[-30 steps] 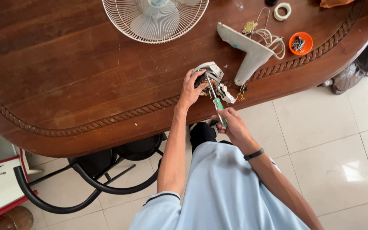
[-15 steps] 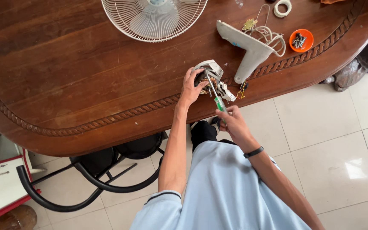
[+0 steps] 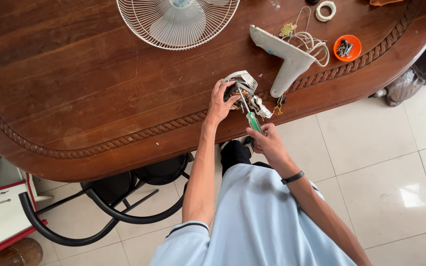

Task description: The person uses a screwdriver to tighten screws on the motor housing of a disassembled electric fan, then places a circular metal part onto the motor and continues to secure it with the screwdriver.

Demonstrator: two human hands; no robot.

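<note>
Barely anything has shifted since the earlier frames: the left hand (image 3: pixel 221 101) still clamps the fan motor (image 3: pixel 240 90) near the bench (image 3: pixel 75 98) edge, and the right hand (image 3: pixel 267 143) still has its fist closed around the green-handled screwdriver (image 3: pixel 250 114), tip buried in the motor. Looks like a screw is being worked, so I'd keep the shaft dead in line with the screw and push in while turning, otherwise the head strips. Left forearm runs straight up from the elbow, fingers wrapped over the housing; right wrist is cocked, off the bench edge, black band on it. Fan grille (image 3: pixel 178 22), white stand neck (image 3: pixel 287 56) with its wires, and an orange dish of screws (image 3: pixel 347 48) sit further back.
</note>
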